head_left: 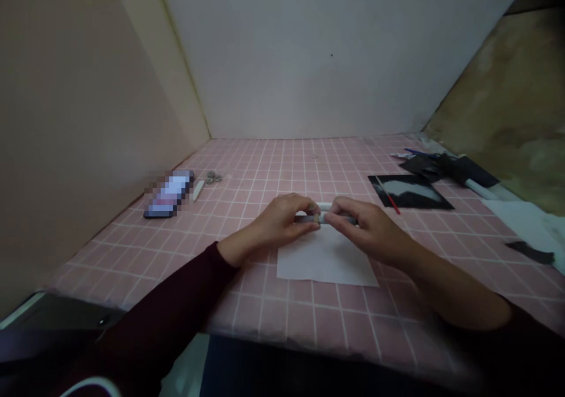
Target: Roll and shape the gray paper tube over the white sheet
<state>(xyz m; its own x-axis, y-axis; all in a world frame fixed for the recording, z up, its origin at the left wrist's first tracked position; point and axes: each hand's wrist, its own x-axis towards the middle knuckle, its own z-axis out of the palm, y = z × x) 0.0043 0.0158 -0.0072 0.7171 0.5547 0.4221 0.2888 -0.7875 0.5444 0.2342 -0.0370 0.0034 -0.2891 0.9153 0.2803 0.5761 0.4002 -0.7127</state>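
A white sheet of paper [326, 259] lies on the pink checked tabletop [247, 303]. Over its far edge, my left hand [289, 216] and my right hand [364, 223] face each other, fingertips nearly touching. Both pinch a thin greyish strip or rod [302, 219], which runs sideways between them; its exact kind is too small to tell. Just beyond the fingertips, a white roll or rolled edge [326, 206] shows between the hands. The fingers hide parts of both.
To the left are a phone [170, 194], a white stick [198, 191] and small scissors [213, 177]. On the right lie a black sheet [412, 192] with a red pencil-like stick [391, 198], dark scraps [468, 170], white paper [525, 226] and a dark curved strip [531, 252].
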